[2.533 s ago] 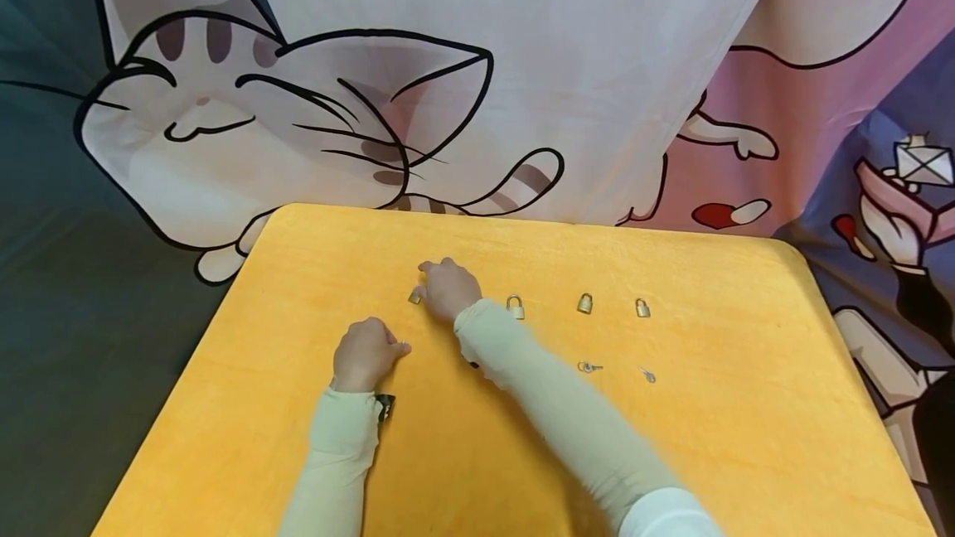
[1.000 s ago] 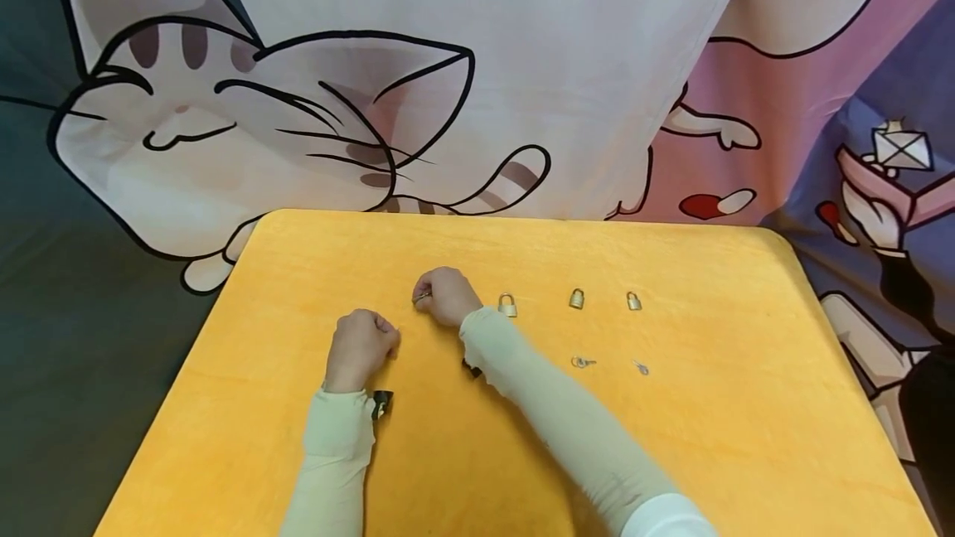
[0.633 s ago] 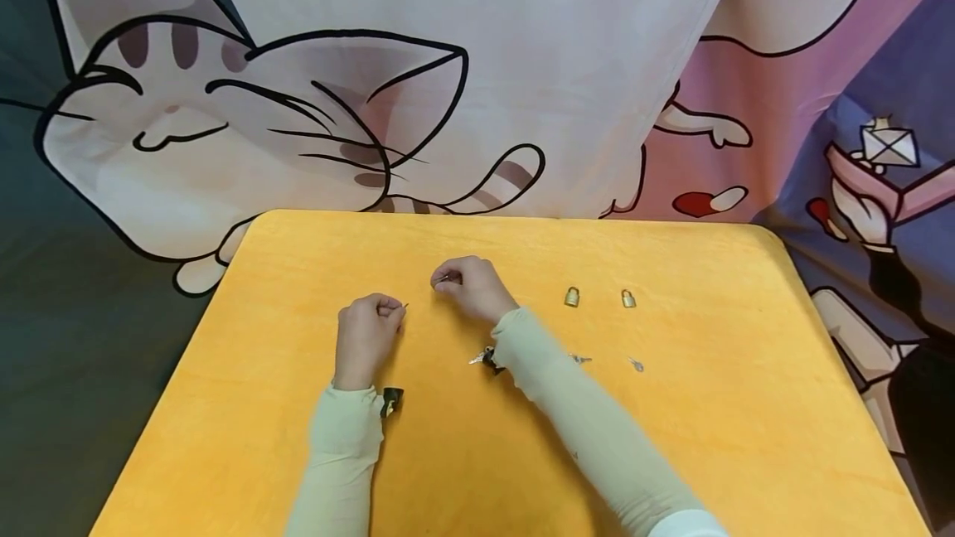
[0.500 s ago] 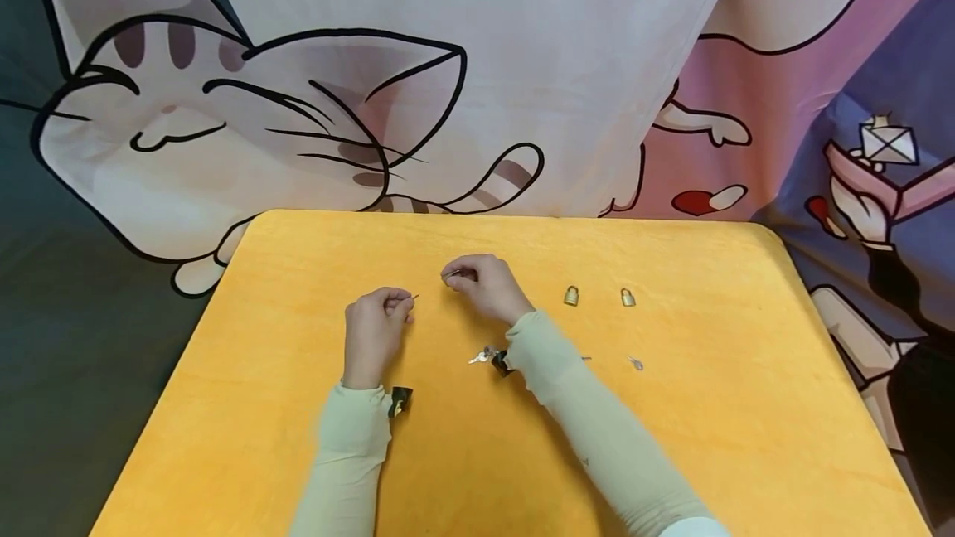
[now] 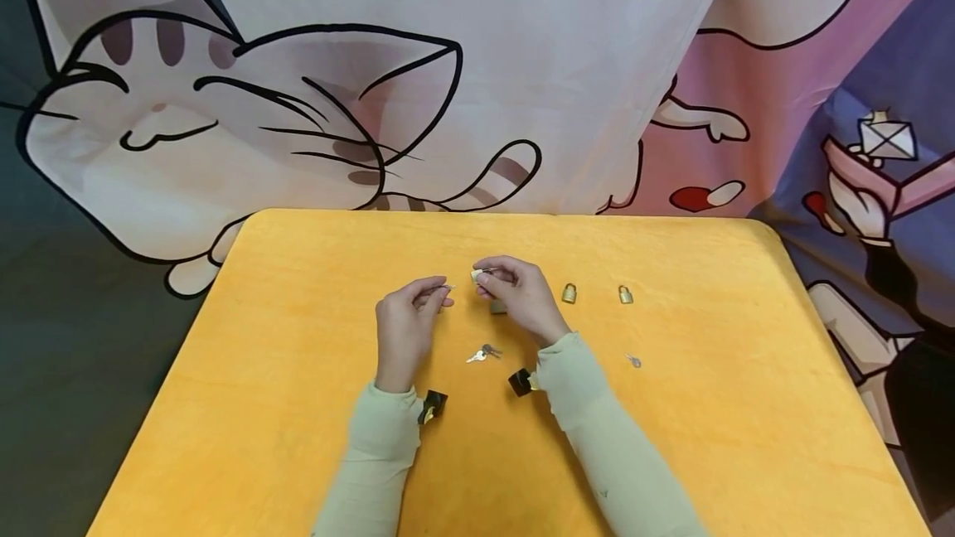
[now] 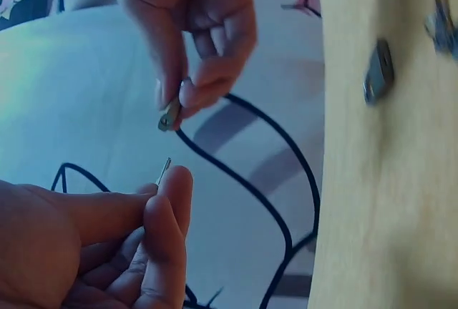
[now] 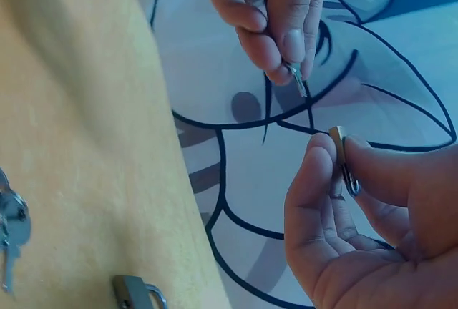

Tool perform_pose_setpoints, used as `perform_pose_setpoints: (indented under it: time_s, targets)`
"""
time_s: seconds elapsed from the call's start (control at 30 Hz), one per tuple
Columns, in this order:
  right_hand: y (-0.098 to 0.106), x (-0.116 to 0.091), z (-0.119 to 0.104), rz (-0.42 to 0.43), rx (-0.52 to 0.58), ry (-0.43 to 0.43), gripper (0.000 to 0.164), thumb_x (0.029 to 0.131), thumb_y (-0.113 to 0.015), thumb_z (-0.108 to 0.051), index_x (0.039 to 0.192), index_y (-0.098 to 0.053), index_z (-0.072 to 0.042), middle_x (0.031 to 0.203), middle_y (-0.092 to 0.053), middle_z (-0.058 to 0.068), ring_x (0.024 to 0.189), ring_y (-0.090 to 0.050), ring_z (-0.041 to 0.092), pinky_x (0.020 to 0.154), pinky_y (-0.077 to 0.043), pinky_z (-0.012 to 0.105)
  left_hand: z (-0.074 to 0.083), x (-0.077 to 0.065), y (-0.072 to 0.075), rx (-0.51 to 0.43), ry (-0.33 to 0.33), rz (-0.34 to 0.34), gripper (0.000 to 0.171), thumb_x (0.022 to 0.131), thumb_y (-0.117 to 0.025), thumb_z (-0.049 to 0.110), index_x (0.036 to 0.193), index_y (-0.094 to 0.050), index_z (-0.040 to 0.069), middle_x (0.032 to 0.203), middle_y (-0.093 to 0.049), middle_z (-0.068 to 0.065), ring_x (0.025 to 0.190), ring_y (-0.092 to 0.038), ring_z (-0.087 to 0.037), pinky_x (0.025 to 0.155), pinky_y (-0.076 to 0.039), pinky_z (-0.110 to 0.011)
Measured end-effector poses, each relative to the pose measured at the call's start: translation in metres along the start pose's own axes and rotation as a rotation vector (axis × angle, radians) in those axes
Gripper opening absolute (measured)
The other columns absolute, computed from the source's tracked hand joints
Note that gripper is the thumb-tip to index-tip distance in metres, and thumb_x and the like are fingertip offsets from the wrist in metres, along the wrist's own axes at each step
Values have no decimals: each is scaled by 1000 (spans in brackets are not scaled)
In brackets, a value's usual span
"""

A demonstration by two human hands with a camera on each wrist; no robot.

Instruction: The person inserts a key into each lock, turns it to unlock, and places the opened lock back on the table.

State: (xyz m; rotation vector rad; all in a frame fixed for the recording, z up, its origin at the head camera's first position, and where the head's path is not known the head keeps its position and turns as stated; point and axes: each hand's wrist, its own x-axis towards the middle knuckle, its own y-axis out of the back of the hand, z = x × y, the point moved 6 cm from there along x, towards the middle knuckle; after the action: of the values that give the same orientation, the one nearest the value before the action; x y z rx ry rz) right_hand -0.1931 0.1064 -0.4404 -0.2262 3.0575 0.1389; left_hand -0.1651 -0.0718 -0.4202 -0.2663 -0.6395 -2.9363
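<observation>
My left hand [image 5: 409, 326] pinches a small silver key [image 7: 298, 81] between thumb and fingers, its blade sticking out past the fingertips. Facing it, my right hand [image 5: 525, 301] holds a small brass padlock [image 7: 339, 144] by thumb and forefinger, shackle toward the palm. Both hands are raised over the table, with a short gap between key tip and lock in the wrist views. Below the right hand, a second padlock [image 5: 497, 307] lies partly hidden on the table. Toward the near side of it lie keys [image 5: 483, 352].
Two more brass padlocks [image 5: 569, 293] [image 5: 625, 294] lie in a row to the right on the yellow table [image 5: 716, 421]. A single key [image 5: 633, 360] is on the near side of them. A cartoon-printed cloth [image 5: 582, 89] hangs behind the table's far edge.
The right hand has picked up the leftmost padlock and carried it rightward. My left hand has risen and moved right, bringing its key close to the padlock. The keys in front have come into view.
</observation>
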Motion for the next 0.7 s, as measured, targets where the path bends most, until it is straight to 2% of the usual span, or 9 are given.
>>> perform_pose_setpoints:
  time_s: [0.1,0.2,0.3,0.4,0.5,0.7]
  targets:
    - [4,-4,4,1,65,-20,28,100,-63,-10,123,-67,4,102,-68,28,83,-71,18,91,-51,58,5,-4,-4,-69,-4,-7,15,92,-72,4,105,-76,-3,94,-76,-12,74,-75,-16,67,-58,-24]
    - [6,-7,8,-5,115,-42,28,101,-62,-10,124,-66,5,100,-69,22,87,-71,24,92,-51,56,10,-6,-7,-84,-31,2,13,92,-72,5,101,-76,-3,92,-76,-11,73,-74,-15,66,-58,-23]
    - [7,-9,11,-14,154,-54,28,102,-60,-9,125,-65,6,99,-70,13,93,-69,34,90,-54,50,14,-8,-9,-55,-75,11,11,92,-73,7,98,-76,-1,89,-76,-9,72,-74,-13,64,-57,-23]
    - [8,-10,13,-20,176,-56,29,103,-57,-8,126,-64,8,99,-69,11,95,-66,38,85,-58,38,18,-10,-12,-8,-145,17,9,91,-74,7,95,-76,-1,86,-76,-9,70,-73,-12,63,-57,-22]
    - [7,-11,14,-31,181,-62,30,104,-56,-8,127,-63,9,100,-69,10,92,-66,35,80,-57,29,23,-11,-14,40,-218,34,7,90,-75,5,93,-76,0,84,-76,-9,70,-73,-13,63,-57,-21]
    - [4,-13,15,-58,176,-72,33,105,-54,-11,128,-61,11,95,-69,8,87,-65,24,80,-56,27,28,-13,-14,113,-336,80,4,87,-78,3,91,-78,1,84,-75,-8,69,-72,-14,63,-57,-23]
